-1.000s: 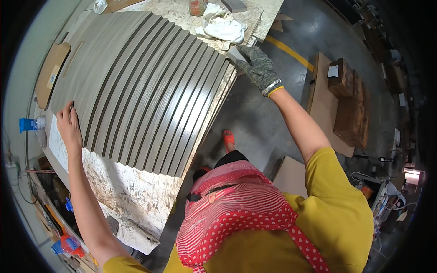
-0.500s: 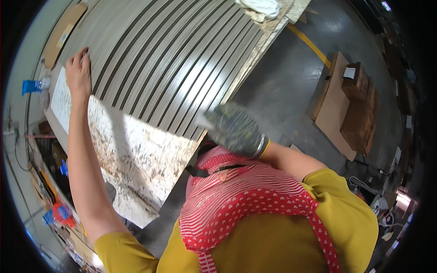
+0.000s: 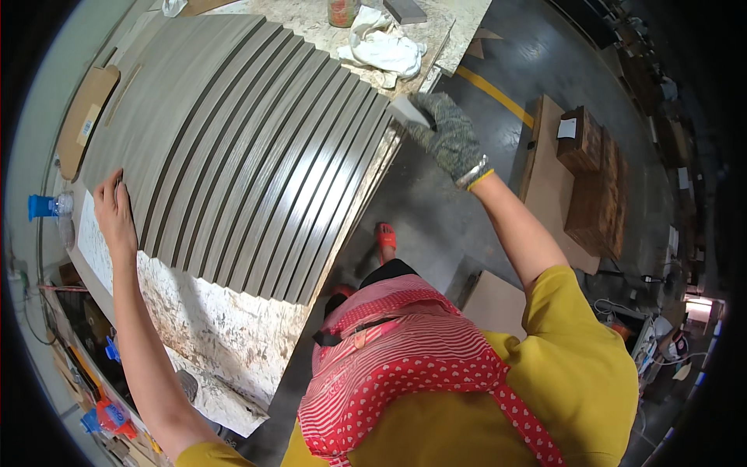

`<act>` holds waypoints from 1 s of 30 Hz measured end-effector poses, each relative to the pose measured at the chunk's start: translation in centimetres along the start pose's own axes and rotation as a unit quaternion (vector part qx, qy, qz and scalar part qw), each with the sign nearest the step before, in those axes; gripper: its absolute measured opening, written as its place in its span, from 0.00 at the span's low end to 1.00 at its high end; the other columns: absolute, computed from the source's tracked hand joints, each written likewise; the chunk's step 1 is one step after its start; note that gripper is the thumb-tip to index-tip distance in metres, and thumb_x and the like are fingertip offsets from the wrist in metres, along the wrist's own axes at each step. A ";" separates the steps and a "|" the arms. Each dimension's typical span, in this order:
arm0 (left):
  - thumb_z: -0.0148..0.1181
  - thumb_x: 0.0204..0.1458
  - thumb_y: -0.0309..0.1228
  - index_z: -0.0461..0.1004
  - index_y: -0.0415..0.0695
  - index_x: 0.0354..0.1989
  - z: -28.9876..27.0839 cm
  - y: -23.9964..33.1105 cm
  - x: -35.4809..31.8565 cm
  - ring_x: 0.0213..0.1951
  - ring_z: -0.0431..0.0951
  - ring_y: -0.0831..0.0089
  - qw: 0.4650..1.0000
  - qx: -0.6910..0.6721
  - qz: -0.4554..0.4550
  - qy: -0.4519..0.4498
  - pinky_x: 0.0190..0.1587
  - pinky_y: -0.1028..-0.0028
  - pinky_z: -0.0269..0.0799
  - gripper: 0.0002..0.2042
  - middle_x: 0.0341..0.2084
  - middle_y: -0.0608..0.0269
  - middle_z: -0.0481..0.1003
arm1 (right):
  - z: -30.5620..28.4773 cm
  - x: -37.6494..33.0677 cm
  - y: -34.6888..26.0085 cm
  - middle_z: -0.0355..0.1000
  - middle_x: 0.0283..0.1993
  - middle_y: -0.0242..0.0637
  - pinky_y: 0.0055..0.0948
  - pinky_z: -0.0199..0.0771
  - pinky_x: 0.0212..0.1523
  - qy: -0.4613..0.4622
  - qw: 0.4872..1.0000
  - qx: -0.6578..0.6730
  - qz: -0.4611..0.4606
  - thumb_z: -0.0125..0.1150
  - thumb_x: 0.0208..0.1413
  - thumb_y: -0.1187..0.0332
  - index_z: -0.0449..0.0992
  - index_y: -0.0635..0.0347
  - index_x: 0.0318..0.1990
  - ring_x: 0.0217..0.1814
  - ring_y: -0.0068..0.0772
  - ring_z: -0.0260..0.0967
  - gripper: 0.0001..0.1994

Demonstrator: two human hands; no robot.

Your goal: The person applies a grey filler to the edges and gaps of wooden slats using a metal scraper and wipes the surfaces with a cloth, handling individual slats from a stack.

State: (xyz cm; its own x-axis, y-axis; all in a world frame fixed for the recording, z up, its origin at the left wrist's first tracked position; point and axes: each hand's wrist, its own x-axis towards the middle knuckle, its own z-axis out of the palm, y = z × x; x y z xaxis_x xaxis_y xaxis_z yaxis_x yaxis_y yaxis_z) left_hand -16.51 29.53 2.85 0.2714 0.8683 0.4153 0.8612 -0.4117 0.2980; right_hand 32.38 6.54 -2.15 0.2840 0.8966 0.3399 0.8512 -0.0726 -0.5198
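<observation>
"What's different from half a second ago?"

"Start close in. The bare left hand (image 3: 117,222) stays at the left edge of the grey boards (image 3: 241,156), fingers on the wood. Its underside is hidden, so I can't tell how that grip stands."

"And the boards?"

"Same place: on the stained surface (image 3: 233,327), overlapping like steps."

"The right hand?"

"That's the big change. The gloved right hand (image 3: 454,138) has left the boards' near ends by the red apron (image 3: 412,350) and is up at their far right corner, its grip clamped on a pale flat tool (image 3: 406,111). Beyond, the white cloth (image 3: 381,51) shows whole again, and a jar (image 3: 341,12) is back in view."

"Any labels?"

"A pale label (image 3: 89,123) on the brown strip (image 3: 73,159) at left, and a white paper (image 3: 567,128) on a brown box (image 3: 585,152) off to the right. The writing's too small to read."
</observation>
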 end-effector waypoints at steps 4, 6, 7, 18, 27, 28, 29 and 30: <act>0.45 0.62 0.31 0.72 0.44 0.52 -0.3 0.0 -0.2 0.49 0.70 0.60 1.000 -0.013 -0.006 -0.002 0.54 0.67 0.63 0.14 0.45 0.53 0.69 | 1.1 3.5 2.1 0.70 0.51 0.47 0.40 0.63 0.58 0.002 0.999 -0.030 -0.022 0.61 0.52 0.56 0.72 0.59 0.53 0.56 0.48 0.66 0.23; 0.45 0.62 0.31 0.72 0.41 0.52 -0.4 0.3 -0.2 0.49 0.70 0.62 1.000 -0.018 -0.004 -0.005 0.54 0.68 0.63 0.14 0.45 0.54 0.69 | 2.0 3.8 2.1 0.69 0.53 0.49 0.41 0.61 0.60 -0.012 0.999 -0.043 -0.010 0.60 0.52 0.57 0.71 0.59 0.54 0.58 0.49 0.63 0.23; 0.45 0.62 0.31 0.72 0.41 0.52 -0.4 0.5 -0.2 0.49 0.70 0.62 1.000 -0.017 -0.004 -0.005 0.54 0.68 0.63 0.14 0.45 0.54 0.69 | 2.5 3.5 2.3 0.69 0.53 0.49 0.41 0.60 0.61 -0.012 0.998 -0.044 -0.035 0.60 0.52 0.58 0.71 0.58 0.55 0.59 0.49 0.63 0.24; 0.48 0.60 0.35 0.74 0.48 0.52 -0.3 -0.9 -0.4 0.49 0.71 0.58 0.999 0.014 0.025 0.013 0.53 0.67 0.65 0.14 0.46 0.51 0.70 | 5.4 -6.7 -9.1 0.69 0.43 0.47 0.42 0.67 0.50 -0.039 0.981 -0.004 -0.188 0.58 0.49 0.59 0.71 0.60 0.53 0.47 0.48 0.67 0.23; 0.48 0.58 0.39 0.75 0.51 0.50 0.7 0.3 0.9 0.47 0.73 0.56 0.999 -0.010 0.016 0.042 0.52 0.65 0.66 0.15 0.46 0.51 0.71 | 8.4 -14.3 -18.6 0.69 0.41 0.42 0.39 0.71 0.42 -0.273 0.896 0.196 -0.289 0.54 0.51 0.61 0.71 0.56 0.51 0.43 0.43 0.68 0.19; 0.48 0.58 0.39 0.75 0.51 0.50 0.9 0.4 1.1 0.47 0.73 0.56 0.999 -0.007 0.027 0.043 0.52 0.65 0.66 0.15 0.47 0.51 0.71 | 8.2 -13.8 -18.2 0.69 0.41 0.42 0.39 0.71 0.42 -0.269 0.899 0.190 -0.288 0.54 0.51 0.61 0.71 0.56 0.51 0.43 0.43 0.68 0.19; 0.48 0.58 0.38 0.75 0.51 0.50 0.7 0.0 0.9 0.47 0.73 0.56 0.999 0.004 0.030 0.042 0.52 0.65 0.66 0.15 0.46 0.51 0.70 | 7.8 -13.0 -17.3 0.70 0.42 0.42 0.39 0.72 0.42 -0.204 0.915 0.169 -0.305 0.54 0.52 0.61 0.71 0.55 0.51 0.43 0.44 0.69 0.19; 0.48 0.58 0.37 0.74 0.51 0.51 0.6 -0.9 0.5 0.47 0.73 0.56 0.998 0.014 0.032 0.043 0.52 0.66 0.66 0.15 0.46 0.51 0.70 | 7.3 -11.7 -15.8 0.70 0.43 0.42 0.39 0.72 0.42 -0.137 0.926 0.145 -0.321 0.54 0.53 0.60 0.71 0.53 0.52 0.43 0.45 0.69 0.19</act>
State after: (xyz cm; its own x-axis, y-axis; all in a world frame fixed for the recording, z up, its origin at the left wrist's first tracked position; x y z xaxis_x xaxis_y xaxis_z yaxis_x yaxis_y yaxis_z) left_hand -16.84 30.50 2.27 0.2900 0.8131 0.5048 0.8554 -0.4567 0.2442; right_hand 12.39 0.40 -3.67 -0.3969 0.7941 0.4603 0.6399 0.5989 -0.4815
